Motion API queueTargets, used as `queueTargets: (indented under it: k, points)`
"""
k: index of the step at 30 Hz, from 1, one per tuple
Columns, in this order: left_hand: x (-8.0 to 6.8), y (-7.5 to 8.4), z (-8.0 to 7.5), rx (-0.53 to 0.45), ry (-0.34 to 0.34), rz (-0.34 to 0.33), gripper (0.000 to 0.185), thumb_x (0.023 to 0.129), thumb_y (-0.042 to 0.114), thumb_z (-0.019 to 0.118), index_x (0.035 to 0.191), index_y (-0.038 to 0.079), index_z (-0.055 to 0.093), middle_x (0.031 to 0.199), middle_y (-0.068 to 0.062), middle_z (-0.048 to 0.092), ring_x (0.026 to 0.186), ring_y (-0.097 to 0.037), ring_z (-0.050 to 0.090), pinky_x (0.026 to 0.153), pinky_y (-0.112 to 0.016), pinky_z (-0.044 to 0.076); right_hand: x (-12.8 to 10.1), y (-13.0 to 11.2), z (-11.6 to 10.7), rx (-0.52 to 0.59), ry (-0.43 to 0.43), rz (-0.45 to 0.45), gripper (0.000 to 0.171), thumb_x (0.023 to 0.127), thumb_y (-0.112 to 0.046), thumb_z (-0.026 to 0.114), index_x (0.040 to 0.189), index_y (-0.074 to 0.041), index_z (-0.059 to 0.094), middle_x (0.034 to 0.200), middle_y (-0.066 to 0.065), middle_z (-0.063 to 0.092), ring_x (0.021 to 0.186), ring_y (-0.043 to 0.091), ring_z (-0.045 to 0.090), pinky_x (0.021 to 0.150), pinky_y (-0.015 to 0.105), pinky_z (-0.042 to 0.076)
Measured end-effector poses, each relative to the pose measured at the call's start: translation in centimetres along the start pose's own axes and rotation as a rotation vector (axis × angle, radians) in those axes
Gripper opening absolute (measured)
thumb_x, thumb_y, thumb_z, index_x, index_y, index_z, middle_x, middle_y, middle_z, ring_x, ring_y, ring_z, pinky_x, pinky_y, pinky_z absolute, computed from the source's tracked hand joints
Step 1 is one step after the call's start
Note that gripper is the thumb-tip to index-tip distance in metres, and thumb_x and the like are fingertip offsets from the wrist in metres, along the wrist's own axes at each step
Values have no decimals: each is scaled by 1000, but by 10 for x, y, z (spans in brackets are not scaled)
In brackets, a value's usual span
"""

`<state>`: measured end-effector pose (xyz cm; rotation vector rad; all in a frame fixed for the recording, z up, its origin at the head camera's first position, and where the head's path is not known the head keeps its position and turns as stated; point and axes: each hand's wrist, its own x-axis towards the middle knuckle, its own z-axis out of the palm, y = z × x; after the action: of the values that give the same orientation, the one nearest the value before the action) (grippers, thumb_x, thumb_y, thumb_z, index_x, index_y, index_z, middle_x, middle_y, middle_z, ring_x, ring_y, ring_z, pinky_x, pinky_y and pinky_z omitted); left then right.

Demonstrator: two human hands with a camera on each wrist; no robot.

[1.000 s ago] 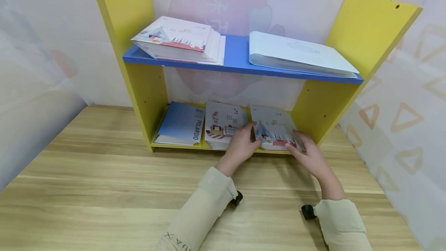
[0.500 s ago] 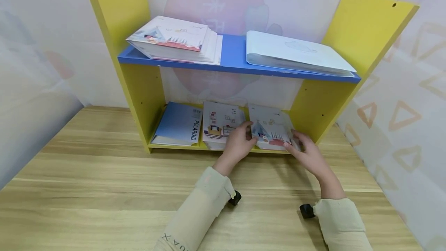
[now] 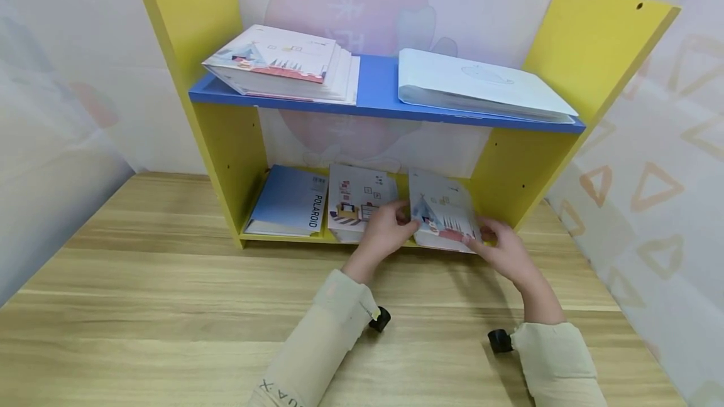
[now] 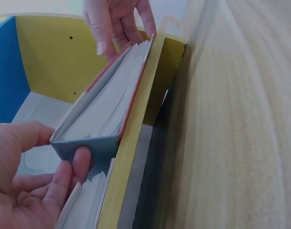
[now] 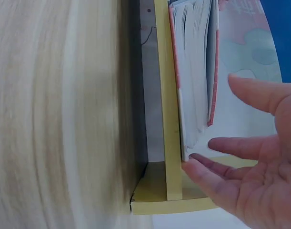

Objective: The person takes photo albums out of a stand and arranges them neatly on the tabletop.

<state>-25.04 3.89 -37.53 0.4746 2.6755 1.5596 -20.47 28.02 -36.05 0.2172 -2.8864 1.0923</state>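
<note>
A thick photo album (image 3: pixel 444 209) with a tent picture lies at the right of the bottom shelf, its front edge jutting slightly over the shelf lip. My left hand (image 3: pixel 386 232) pinches its left side; in the left wrist view the thumb is on the top cover's edge and fingertips press the grey spine (image 4: pixel 90 147). At the opposite side is my right hand (image 3: pixel 505 251), fingers spread. The right wrist view puts one fingertip at the bottom cover's corner, with the page block (image 5: pixel 195 62) fanned. Beside my left hand lies another album (image 3: pixel 359 196) with house drawings.
A blue POLAROID album (image 3: pixel 291 200) lies at the bottom shelf's left. On the blue upper shelf (image 3: pixel 378 80) are a stack of albums (image 3: pixel 283 58) and a pale blue album (image 3: pixel 481 83). Yellow side panels (image 3: pixel 509 162) bound the unit, which stands on a wood-grain table (image 3: pixel 170 306).
The tent-picture album has shifted a little to the right and towards me, so its front edge now passes the shelf lip. Both hands stay at its sides.
</note>
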Motion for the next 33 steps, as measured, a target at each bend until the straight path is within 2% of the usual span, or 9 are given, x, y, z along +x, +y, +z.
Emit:
queueTargets:
  k: [3,5,10,13,17,23,29,33]
  points:
    - [-1,0,-1,4,-10,-17,52,95,27,66,139,1,55,106,-12,70,89,-23,66,74,-34,54,0,-1,-1,-7,-9,37,61,94,-24,68,140,10,46,124,28,58,109,39,57,83,40,51]
    - [-1,0,-2,10,-17,-22,52,95,28,66,138,1,56,106,-12,71,85,-21,65,72,-32,54,0,-2,-1,-26,-18,56,60,94,-26,68,139,9,49,122,28,59,108,37,56,81,37,49]
    - [-2,1,-3,34,-34,-31,52,95,29,65,138,2,56,105,-12,70,84,-20,64,71,-32,53,-1,-2,0,-38,-46,91,60,95,-29,67,137,10,50,130,30,56,116,41,53,94,49,47]
    - [-2,1,-4,45,-47,-38,52,96,30,64,139,2,55,108,-12,70,88,-22,65,74,-34,54,-2,-1,1,2,-65,106,63,95,-29,66,140,11,46,137,32,52,125,43,48,102,56,42]
    - [-2,1,-4,53,-64,-46,53,96,31,63,140,3,53,111,-12,70,92,-24,66,75,-35,55,-2,-1,1,42,-80,122,67,96,-30,65,144,11,41,143,32,46,130,43,43,106,57,39]
    - [-3,3,-3,51,-73,-49,53,97,31,63,140,2,52,113,-13,69,94,-24,66,77,-36,55,-2,0,0,91,-67,130,65,97,-29,64,144,10,42,141,30,48,122,38,46,97,45,43]
    - [-3,5,-5,26,-93,-50,53,97,27,63,140,-2,51,119,-18,67,105,-31,65,87,-42,55,-2,-1,-3,157,-63,159,75,96,-31,66,151,8,32,143,31,45,126,37,44,98,41,43]
    - [-3,5,-7,2,-123,-65,54,97,27,63,142,0,49,124,-18,65,112,-32,63,91,-44,54,-1,1,-3,197,-79,171,73,96,-30,66,149,10,34,139,28,51,117,27,51,89,24,46]
